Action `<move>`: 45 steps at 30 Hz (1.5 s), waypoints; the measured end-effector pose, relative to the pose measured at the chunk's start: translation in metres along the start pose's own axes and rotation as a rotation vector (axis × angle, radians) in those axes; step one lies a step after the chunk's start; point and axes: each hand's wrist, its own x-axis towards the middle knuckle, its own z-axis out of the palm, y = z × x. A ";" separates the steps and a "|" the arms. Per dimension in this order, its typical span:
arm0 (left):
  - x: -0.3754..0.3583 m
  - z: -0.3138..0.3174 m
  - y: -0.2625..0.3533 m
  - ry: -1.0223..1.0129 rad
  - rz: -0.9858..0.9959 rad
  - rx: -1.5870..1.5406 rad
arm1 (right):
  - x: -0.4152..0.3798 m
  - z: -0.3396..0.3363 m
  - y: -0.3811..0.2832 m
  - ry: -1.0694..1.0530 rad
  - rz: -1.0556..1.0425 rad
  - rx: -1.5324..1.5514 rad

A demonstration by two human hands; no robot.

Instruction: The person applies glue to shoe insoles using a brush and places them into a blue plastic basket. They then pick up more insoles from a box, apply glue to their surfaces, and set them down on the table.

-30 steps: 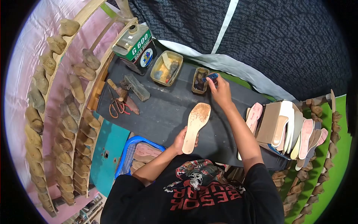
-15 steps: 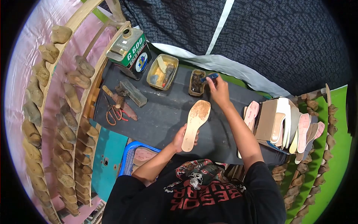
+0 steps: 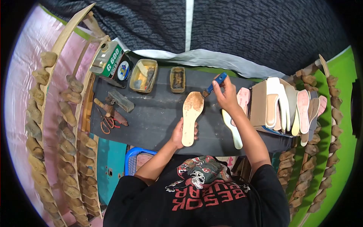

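My left hand [image 3: 179, 133] grips a pale shoe insole [image 3: 190, 123] by its narrow heel end, holding it upright over the dark table. Brown glue-like stuff coats the wide forefoot end. In my right hand [image 3: 227, 95] is a small brush with a blue handle [image 3: 219, 78]; its dark bristles are right at the upper right edge of the coated area. Beyond the insole stands a small tub [image 3: 177, 90] with dark brown residue inside. A larger yellowish tub [image 3: 143, 89] beside it holds a pale scraper-like piece and other bits.
A green G 600 can [image 3: 109, 64] stands at the back left. Scissors [image 3: 107, 125], a hammer [image 3: 107, 108] and a grey block [image 3: 121, 100] lie at left. A box [image 3: 262, 104] packed with insoles sits right. Racks of wooden shoe lasts [image 3: 34, 146] flank both sides; a blue basket [image 3: 131, 160] is below.
The brush has moved from beside the small tub down to the insole's forefoot edge. The whole view has shifted, and the insole stands more upright.
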 end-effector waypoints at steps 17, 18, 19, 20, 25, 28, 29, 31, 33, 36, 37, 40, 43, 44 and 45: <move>0.037 0.066 -0.084 -0.014 -0.011 0.047 | -0.065 -0.096 0.035 0.006 -0.168 -0.159; 0.036 0.068 -0.089 -0.011 0.003 0.054 | -0.066 -0.098 0.033 -0.015 -0.142 -0.148; 0.034 0.070 -0.093 -0.009 0.026 0.032 | -0.068 -0.099 0.029 -0.026 -0.192 -0.152; 0.032 0.071 -0.096 -0.006 0.050 0.010 | -0.071 -0.100 0.024 -0.038 -0.242 -0.155; 0.023 0.070 -0.103 0.069 0.138 0.002 | -0.101 -0.087 0.012 -0.150 -0.361 -0.113; 0.012 0.073 -0.102 0.067 0.139 -0.003 | -0.097 -0.084 0.013 -0.089 -0.315 -0.077; 0.009 0.075 -0.101 0.065 0.129 0.000 | -0.094 -0.084 0.013 -0.078 -0.303 -0.062; 0.007 0.079 -0.097 0.050 0.109 0.013 | -0.080 -0.089 0.014 -0.040 -0.281 -0.044; 0.006 0.080 -0.093 0.037 0.095 0.024 | -0.077 -0.091 0.014 -0.015 -0.300 -0.056; 0.008 0.081 -0.085 0.036 0.072 0.052 | -0.084 -0.092 0.011 -0.030 -0.355 -0.066; 0.009 0.080 -0.083 0.042 0.071 0.059 | -0.089 -0.092 0.007 -0.032 -0.356 -0.069; 0.015 0.076 -0.076 0.044 0.059 0.068 | -0.100 -0.087 -0.001 -0.031 -0.377 -0.075; 0.019 0.076 -0.069 0.037 0.016 0.059 | -0.094 -0.088 0.004 0.012 -0.322 -0.104; 0.021 0.077 -0.067 0.044 0.001 0.061 | -0.088 -0.090 0.007 0.034 -0.314 -0.126; 0.021 0.079 -0.066 0.051 -0.013 0.064 | -0.081 -0.093 0.011 0.056 -0.308 -0.146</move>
